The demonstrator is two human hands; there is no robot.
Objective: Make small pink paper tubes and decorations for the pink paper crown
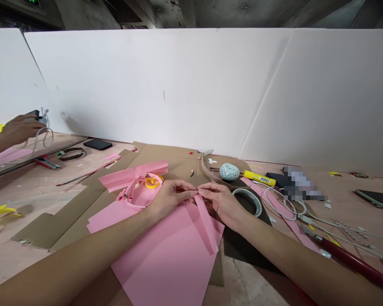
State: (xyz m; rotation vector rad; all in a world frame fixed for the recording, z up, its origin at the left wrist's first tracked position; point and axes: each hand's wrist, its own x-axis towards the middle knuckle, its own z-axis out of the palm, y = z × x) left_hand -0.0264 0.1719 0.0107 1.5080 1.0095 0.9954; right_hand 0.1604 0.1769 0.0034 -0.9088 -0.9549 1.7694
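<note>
pink strip (207,225): was pinched at its top between the pressed fingertips of the left hand (170,197) and right hand (222,203), over the pink sheet (166,259). looked already cut and creased lengthwise, but with its lower end yet unfastened. just beside the left hand, saw a pink ring (136,207), seemingly closed already.

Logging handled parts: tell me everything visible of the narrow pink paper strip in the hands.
The narrow pink paper strip looks thin and matte, apparently creased lengthwise. Its far end is pinched by the bare left hand and bare right hand, which partly hide it. From there it slants toward the camera and rightward, over the large pink paper sheet; contact there is unclear.
</note>
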